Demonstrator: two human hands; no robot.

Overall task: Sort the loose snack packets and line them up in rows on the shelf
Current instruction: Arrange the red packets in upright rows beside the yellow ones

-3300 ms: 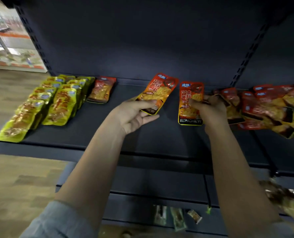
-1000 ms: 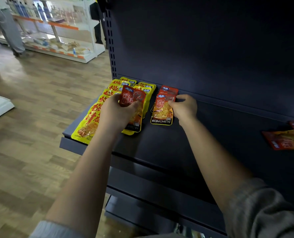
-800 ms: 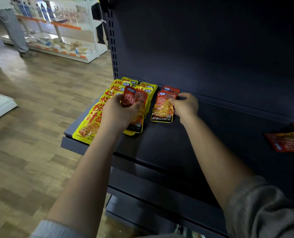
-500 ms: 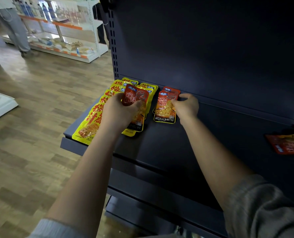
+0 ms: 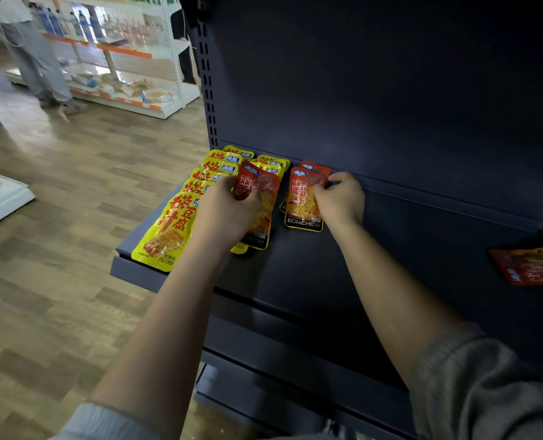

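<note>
At the left end of the dark shelf (image 5: 295, 281), two rows of yellow packets (image 5: 175, 223) already run from the back panel to the front lip, overlapped like shingles so each label shows. Just beside them the right hand (image 5: 340, 201) presses an orange packet (image 5: 303, 201) down onto another orange one at the back; its fingers curl round the packet's right edge, probably to square it up as the start of a new row. The left hand (image 5: 225, 211) holds a second orange packet (image 5: 257, 198) tilted above the yellow rows, thumb and fingers pinching its upper part, seemingly kept ready to go next into that orange row. Well apart, at the right edge, loose red packets (image 5: 530, 265) lie in a jumble, not yet sorted.
</note>
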